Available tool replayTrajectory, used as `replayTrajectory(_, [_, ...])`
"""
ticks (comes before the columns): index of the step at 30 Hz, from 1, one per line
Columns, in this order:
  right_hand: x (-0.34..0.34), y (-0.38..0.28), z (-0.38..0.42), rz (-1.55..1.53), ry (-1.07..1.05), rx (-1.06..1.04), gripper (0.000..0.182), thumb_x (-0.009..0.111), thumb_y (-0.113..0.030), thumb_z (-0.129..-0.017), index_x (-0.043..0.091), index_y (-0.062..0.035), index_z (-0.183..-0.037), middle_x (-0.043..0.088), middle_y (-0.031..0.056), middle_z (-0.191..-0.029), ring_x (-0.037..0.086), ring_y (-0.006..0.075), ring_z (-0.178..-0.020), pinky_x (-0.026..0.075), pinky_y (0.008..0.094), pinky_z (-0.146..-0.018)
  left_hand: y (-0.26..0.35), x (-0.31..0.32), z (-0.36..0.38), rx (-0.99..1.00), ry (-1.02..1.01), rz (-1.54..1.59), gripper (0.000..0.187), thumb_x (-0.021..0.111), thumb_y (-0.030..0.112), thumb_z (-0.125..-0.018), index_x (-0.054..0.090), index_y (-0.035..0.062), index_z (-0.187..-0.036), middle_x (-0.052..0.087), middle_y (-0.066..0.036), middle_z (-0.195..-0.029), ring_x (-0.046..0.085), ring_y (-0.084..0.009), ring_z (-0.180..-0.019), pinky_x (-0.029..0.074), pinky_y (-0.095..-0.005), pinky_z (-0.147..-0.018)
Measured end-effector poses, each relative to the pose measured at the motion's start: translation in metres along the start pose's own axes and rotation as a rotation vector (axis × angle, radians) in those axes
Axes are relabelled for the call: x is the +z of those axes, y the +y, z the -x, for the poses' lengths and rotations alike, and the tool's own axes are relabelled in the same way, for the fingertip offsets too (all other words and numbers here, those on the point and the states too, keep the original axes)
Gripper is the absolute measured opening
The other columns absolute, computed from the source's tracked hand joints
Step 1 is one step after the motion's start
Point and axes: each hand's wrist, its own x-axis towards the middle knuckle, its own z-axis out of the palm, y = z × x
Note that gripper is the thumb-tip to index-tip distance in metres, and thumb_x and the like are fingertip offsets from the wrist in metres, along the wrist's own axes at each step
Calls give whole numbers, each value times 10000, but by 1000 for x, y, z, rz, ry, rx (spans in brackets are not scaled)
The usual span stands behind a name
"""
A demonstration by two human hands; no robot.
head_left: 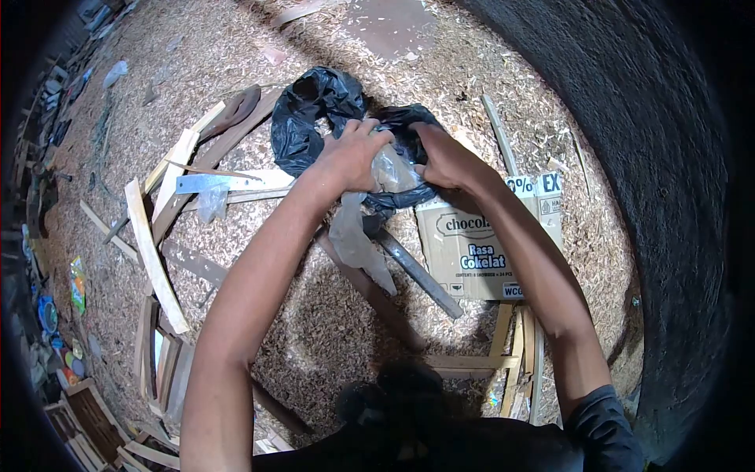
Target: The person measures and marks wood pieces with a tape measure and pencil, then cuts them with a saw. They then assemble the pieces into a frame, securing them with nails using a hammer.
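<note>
A black plastic bag (295, 126) lies crumpled on the shavings, its mouth spread around a clear plastic bag (393, 173). My left hand (358, 153) is closed over the clear bag, fingers curled on its top. Reaching into the black bag from the right is my right hand (442, 161); its thumb rests by the clear bag while the other fingers are hidden inside. A loose strip of cloudy plastic (354, 236) hangs below my left hand. What the clear bag contains cannot be made out.
A flattened cardboard box (440, 252) lies under my right forearm. A dark metal bar (421, 275) points toward me. To the left are a handsaw (236, 181) and several wood strips (153, 252). More offcuts (515, 354) lie nearer me; a dark wall (629, 157) curves along the right.
</note>
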Motion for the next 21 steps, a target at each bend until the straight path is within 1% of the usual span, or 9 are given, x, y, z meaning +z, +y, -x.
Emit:
replayTrajectory(1, [-18,-15,-4,54,-220,127,772,801,-148,-745,387,58,-1364,558,321,-1242,613,446,-1141,536,468,-950,0,0,0,12,21,4,867,876,183,-599,503,207,-1381,369,-160,-1545,329,-390,-1434,390,-689,-1057])
replayTrajectory(5, [-40,-36,-10,74,-335,311,848,837,-146,-710,382,78,-1389,555,317,-1206,590,431,-1150,496,450,-956,3,3,2,55,46,21,799,861,179,-616,551,184,-1353,352,-180,-1560,316,-392,-1447,386,-683,-1061])
replayTrajectory(8, [-26,-11,-12,36,-293,202,725,763,-180,-770,438,67,-1369,557,317,-1251,611,428,-1119,508,459,-931,-4,7,1,94,88,76,798,874,175,-590,559,136,-1322,355,-228,-1540,336,-433,-1417,389,-581,-1110])
replayTrajectory(11, [-10,7,-12,-57,-46,-95,460,636,-165,-836,591,38,-1246,622,288,-1199,642,416,-1065,512,471,-916,-13,10,0,130,120,118,802,879,169,-574,561,97,-1306,359,-269,-1521,352,-465,-1392,376,-489,-1146])
replayTrajectory(12, [-8,13,-18,-77,-76,-24,394,600,-141,-839,625,28,-1195,642,278,-1157,647,413,-1050,511,470,-918,-14,11,1,138,125,127,801,877,166,-573,560,88,-1305,360,-279,-1517,355,-472,-1386,371,-466,-1154])
replayTrajectory(14, [-14,-1,-37,-116,-137,117,314,528,-93,-846,692,6,-1094,683,259,-1074,658,409,-1019,509,470,-923,-13,12,1,136,131,123,800,880,159,-564,565,98,-1296,365,-271,-1516,357,-467,-1386,364,-480,-1156])
replayTrajectory(15, [-9,-10,-38,-63,-54,138,242,517,-51,-841,709,3,-977,693,249,-953,659,421,-969,511,484,-895,-12,12,1,139,134,119,800,882,157,-561,566,99,-1293,366,-270,-1515,358,-466,-1385,365,-479,-1156])
replayTrajectory(18, [-2,0,-45,120,-124,22,209,535,-56,-838,682,12,-971,684,261,-954,653,443,-944,510,508,-854,-13,11,2,148,141,128,792,884,155,-559,570,103,-1285,367,-265,-1516,362,-462,-1383,363,-478,-1157])
replayTrajectory(21, [10,12,-42,86,-39,-54,186,587,-71,-823,653,25,-968,679,264,-943,646,457,-926,511,518,-814,-17,13,4,162,160,149,779,879,155,-561,571,105,-1276,374,-259,-1515,365,-459,-1380,358,-478,-1160])
